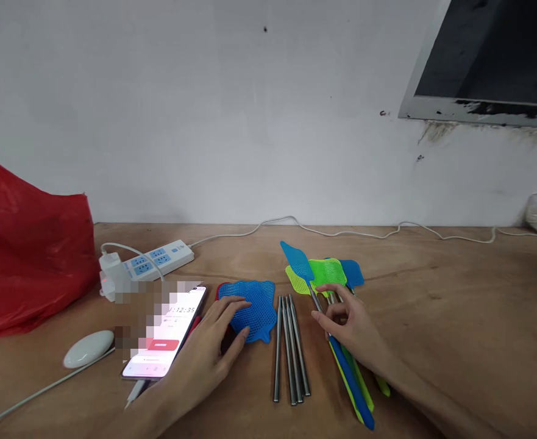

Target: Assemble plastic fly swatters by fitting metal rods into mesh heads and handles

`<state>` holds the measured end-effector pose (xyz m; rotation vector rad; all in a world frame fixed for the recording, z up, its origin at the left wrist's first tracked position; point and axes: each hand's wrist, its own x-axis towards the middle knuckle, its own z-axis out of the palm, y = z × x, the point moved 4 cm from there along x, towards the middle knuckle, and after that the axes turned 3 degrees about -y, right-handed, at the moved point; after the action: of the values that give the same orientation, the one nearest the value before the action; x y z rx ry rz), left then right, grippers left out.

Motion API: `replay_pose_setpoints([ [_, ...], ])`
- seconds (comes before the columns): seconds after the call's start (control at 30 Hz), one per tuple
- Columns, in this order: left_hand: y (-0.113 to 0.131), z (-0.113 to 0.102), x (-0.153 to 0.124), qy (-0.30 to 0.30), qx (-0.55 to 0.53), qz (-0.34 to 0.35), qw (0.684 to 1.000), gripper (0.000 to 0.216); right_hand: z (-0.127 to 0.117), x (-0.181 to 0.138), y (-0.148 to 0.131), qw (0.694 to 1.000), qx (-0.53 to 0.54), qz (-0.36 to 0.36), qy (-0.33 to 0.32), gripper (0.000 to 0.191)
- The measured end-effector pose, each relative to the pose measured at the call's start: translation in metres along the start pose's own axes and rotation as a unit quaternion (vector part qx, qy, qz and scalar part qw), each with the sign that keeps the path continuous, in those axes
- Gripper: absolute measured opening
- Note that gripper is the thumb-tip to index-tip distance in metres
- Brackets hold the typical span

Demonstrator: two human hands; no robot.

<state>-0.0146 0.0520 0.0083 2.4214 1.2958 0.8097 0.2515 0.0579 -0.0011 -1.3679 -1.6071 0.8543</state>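
My left hand (213, 335) rests palm down with spread fingers on a small pile of blue mesh fly swatter heads (254, 308); a red edge shows beneath them. My right hand (348, 317) has its thumb and curled fingers around the metal rod of a blue fly swatter (299, 262), whose head tilts up to the left. Under it lie several assembled swatters with green mesh heads (327, 274), another blue head (353, 273) and green handles (360, 378). Between my hands, several loose metal rods (289, 347) lie side by side, pointing away from me.
A lit phone (172, 329), partly blurred out, lies left of my left hand with a cable plugged in. Behind it is a white power strip (158, 262). A red plastic bag (30, 262) and a white oval object (88, 349) are farther left. A thin cable (341, 234) runs along the wall.
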Motion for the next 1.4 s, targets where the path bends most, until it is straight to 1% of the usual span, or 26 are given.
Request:
replay_pose_setpoints([
  [0.1,-0.001,0.003,0.000,-0.014,0.014,0.007,1.000,0.028,0.000,0.000,0.000,0.993,-0.095,-0.066,0.032,0.022],
  [0.2,-0.002,0.005,0.001,-0.026,0.023,0.011,0.999,0.026,0.002,0.000,0.001,0.984,-0.150,-0.099,0.021,0.005],
  [0.37,-0.002,0.005,0.000,-0.030,0.034,0.020,0.999,0.025,0.007,-0.001,0.003,0.968,-0.227,-0.107,-0.019,0.010],
  [0.57,-0.002,0.006,-0.001,-0.033,0.048,0.018,0.998,0.024,0.011,-0.004,0.003,0.944,-0.307,-0.120,-0.028,0.011],
  [0.7,-0.004,0.008,-0.001,-0.041,0.063,0.016,0.997,0.026,0.012,-0.005,0.000,0.937,-0.327,-0.119,-0.044,0.012],
  [0.83,-0.009,0.010,-0.002,-0.032,0.091,0.011,0.995,0.031,0.010,-0.005,-0.003,0.935,-0.327,-0.128,-0.051,0.013],
  [1.03,-0.016,0.011,-0.002,-0.027,0.142,0.011,0.989,0.048,0.008,-0.008,-0.011,0.939,-0.288,-0.184,-0.031,0.012],
  [1.17,-0.017,0.012,-0.002,-0.025,0.166,0.013,0.986,0.054,0.013,-0.014,-0.021,0.930,-0.289,-0.217,-0.059,0.010],
  [1.4,-0.015,0.009,0.000,-0.005,0.160,0.017,0.987,0.049,0.020,-0.019,-0.024,0.924,-0.323,-0.196,-0.065,0.015],
])
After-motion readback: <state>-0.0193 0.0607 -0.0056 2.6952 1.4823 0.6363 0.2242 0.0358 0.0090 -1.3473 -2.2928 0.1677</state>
